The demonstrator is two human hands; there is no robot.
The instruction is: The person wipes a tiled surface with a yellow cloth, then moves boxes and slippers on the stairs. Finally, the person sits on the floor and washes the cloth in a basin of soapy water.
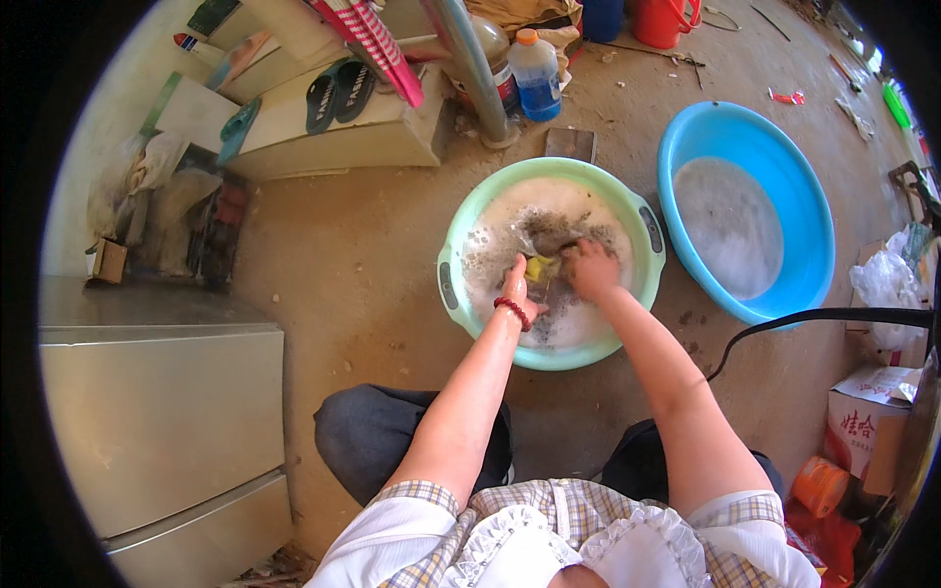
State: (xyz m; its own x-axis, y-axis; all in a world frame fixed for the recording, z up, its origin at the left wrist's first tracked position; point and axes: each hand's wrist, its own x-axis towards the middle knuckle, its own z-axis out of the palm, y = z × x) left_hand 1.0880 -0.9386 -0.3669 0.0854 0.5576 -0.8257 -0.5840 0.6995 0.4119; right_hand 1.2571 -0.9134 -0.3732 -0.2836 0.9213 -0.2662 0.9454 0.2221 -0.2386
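Note:
A pale green plastic basin point(456, 198) with dark grey handle pads stands on the floor before me, full of foamy water point(581, 195). Both my hands are partly sunk in it. My left hand point(522, 290), with a dark red bead bracelet point(512, 312) at the wrist, has its thumb up beside a small yellow item point(540, 267). To the right of that item, my right hand point(592, 270) reaches down with its fingertips hidden in foam. Dark patches point(555, 226) show through the suds between and beyond the hands. Foam hides what either hand may grip.
A larger blue basin point(801, 220) with sudsy water stands at the right. Beyond the green basin are a metal pole point(478, 81) and a bottle of blue liquid point(539, 73). Slippers point(337, 94) lie on a ledge point(331, 147). A metal-fronted cabinet point(169, 411) is at the left, cartons point(856, 426) at the right.

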